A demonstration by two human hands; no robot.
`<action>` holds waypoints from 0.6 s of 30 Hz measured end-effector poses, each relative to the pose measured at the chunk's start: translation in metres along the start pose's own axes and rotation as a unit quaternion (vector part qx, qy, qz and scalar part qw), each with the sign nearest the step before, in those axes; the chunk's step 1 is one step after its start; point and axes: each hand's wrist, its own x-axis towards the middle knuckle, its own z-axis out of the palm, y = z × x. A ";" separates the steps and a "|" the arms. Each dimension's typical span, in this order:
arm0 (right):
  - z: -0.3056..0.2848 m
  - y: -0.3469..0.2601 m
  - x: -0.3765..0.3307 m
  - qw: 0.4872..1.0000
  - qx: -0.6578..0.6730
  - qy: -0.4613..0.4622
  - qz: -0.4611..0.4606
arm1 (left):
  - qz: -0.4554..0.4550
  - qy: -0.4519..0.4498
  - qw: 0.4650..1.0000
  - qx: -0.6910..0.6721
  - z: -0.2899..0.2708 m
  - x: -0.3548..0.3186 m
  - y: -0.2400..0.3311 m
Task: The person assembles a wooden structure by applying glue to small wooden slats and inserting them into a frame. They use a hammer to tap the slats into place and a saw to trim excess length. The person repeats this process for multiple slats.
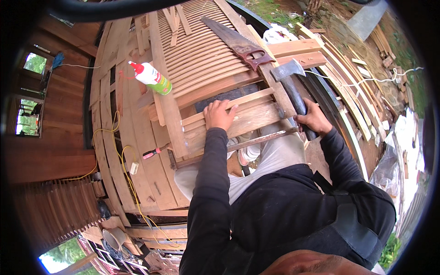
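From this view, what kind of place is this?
Probably an open-sided carpentry workshop: a rusty handsaw lies on a slatted wooden panel, the right hand grips a grey-headed hatchet, and cut planks lie outside.

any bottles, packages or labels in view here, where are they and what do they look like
Glue bottle: lying tilted on the wooden boards, left of the slatted panel and beyond the left hand; white body, red nozzle cap, green and red label band.
No other package, sign or screen shows; the right hand grips only a hatchet, unlabelled.
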 end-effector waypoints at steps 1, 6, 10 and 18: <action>0.004 -0.017 0.003 0.997 -0.065 0.011 -0.041 | 0.003 0.010 1.000 -0.001 0.002 -0.001 -0.003; 0.045 -0.059 0.077 0.933 -0.297 -0.026 -0.200 | 0.008 0.033 0.999 -0.006 0.006 -0.001 -0.005; 0.115 -0.076 0.164 0.917 -0.309 -0.041 -0.249 | 0.006 0.023 1.000 -0.008 -0.001 0.002 0.002; 0.215 -0.114 0.292 0.877 -0.371 -0.025 -0.302 | -0.004 0.015 0.999 -0.027 -0.003 0.002 0.003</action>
